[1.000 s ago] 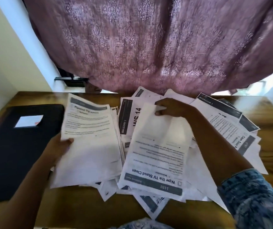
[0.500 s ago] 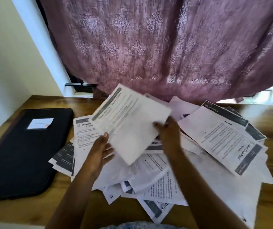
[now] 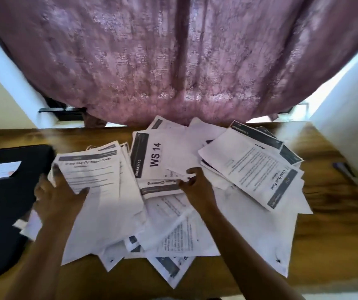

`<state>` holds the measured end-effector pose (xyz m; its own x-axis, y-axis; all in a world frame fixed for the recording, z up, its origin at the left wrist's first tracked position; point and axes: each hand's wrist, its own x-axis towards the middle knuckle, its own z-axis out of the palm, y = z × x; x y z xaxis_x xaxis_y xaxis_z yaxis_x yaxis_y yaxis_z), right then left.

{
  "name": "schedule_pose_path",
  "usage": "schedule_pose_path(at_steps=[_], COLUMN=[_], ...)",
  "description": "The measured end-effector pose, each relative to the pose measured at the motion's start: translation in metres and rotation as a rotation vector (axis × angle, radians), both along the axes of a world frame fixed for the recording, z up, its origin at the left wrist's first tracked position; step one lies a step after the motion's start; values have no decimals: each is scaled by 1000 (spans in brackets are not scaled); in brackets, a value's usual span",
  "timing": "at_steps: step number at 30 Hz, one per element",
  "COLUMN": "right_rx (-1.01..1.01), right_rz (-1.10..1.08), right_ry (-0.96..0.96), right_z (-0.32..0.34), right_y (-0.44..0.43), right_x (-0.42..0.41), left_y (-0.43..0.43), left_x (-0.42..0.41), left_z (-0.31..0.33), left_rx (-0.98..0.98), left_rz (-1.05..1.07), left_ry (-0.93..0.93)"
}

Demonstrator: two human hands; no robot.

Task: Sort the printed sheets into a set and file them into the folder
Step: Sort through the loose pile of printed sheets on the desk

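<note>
Dim, motion-blurred wide-angle view, backlit through curtain [image 3: 173, 61], edges bowed.

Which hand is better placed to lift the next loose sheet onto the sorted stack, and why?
Right. The right hand is over the loose pile, pinching a loose sheet beside the WS 14 page; the left hand grips the sorted stack.

Home room: patterned curtain [image 3: 173, 61], wooden table [image 3: 325, 245]

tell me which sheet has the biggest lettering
The WS 14 sheet, turned sideways at the middle back of the pile; the rest show only small text and dark header bars.
</note>
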<state>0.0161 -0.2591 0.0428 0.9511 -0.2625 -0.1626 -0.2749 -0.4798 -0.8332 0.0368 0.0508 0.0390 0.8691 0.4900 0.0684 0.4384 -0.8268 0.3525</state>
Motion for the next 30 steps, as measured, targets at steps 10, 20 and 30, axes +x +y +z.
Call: schedule_pose_path(at_steps=[10,20,30], right_rx=[-682,-695,-476], right_rz=[0,777,742], right_ry=[228,208,-21], right_z=[-49,-40,-31], right_y=[-193,-271,-294], right_x=[37,57,113], left_y=[-267,-396,-414], left_x=[65,156,194], left_z=[-3,-17,-27], left_rx=[-62,41,-607], left_rz=[-1040,-1120,-611], left_ry=[-151,169,144])
